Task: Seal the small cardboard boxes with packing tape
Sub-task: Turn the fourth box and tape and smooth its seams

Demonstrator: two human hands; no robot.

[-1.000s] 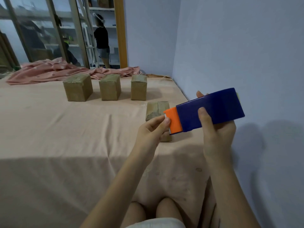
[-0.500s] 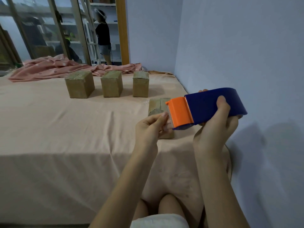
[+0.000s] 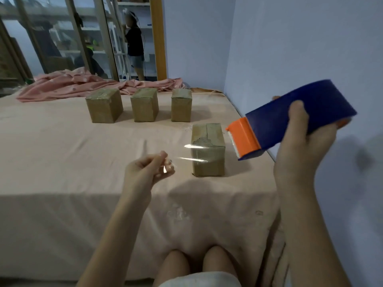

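Observation:
A small cardboard box [image 3: 207,150] stands on the pink bed sheet [image 3: 62,158] in front of me, its top flaps meeting along a seam. My right hand [image 3: 300,146] grips a blue tape dispenser [image 3: 290,119] with an orange cutter end, held in the air to the right of the box. My left hand [image 3: 148,169] pinches the free end of a clear strip of tape [image 3: 194,154], which stretches from my fingers across the front of the box toward the dispenser. Three more small boxes stand in a row behind: left [image 3: 104,105], middle [image 3: 144,104], right [image 3: 181,105].
A lilac wall [image 3: 290,48] runs close along the right side of the bed. A crumpled pink blanket [image 3: 83,84] lies at the far end. Beyond it are glass doors and a standing person [image 3: 134,44]. My knees [image 3: 194,264] show at the bottom.
My left hand has pulled the tape end away from the dispenser, down and to the left, drawing out a clear strip. My right hand has moved the dispenser to the right, uncovering the near box.

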